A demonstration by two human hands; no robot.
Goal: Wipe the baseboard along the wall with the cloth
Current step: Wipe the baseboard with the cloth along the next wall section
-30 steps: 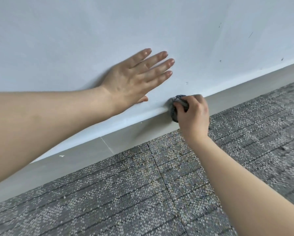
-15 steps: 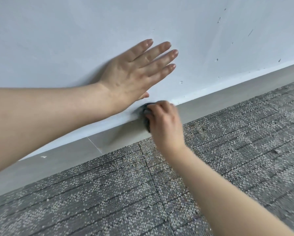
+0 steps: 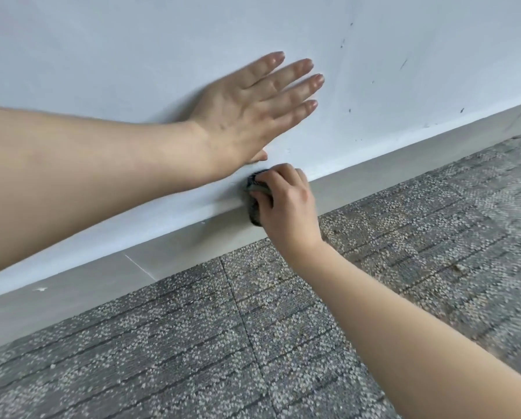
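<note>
Right hand (image 3: 286,207) clamped fingers around dark cloth (image 3: 254,204) — pressed against top edge of grey baseboard (image 3: 374,179), above carpet (image 3: 192,343). Left hand (image 3: 247,116) flat on white wall (image 3: 132,40) — fingers slightly apart

likely office, carpet tiles (image 3: 192,343), baseboard (image 3: 374,182)

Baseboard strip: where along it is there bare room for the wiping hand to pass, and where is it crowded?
The baseboard lies bare to the right of the right hand, between white wall and carpet, and again left of the cloth past the thin joint line. It is crowded at the cloth, where the left hand lies flat on the wall just above.
</note>
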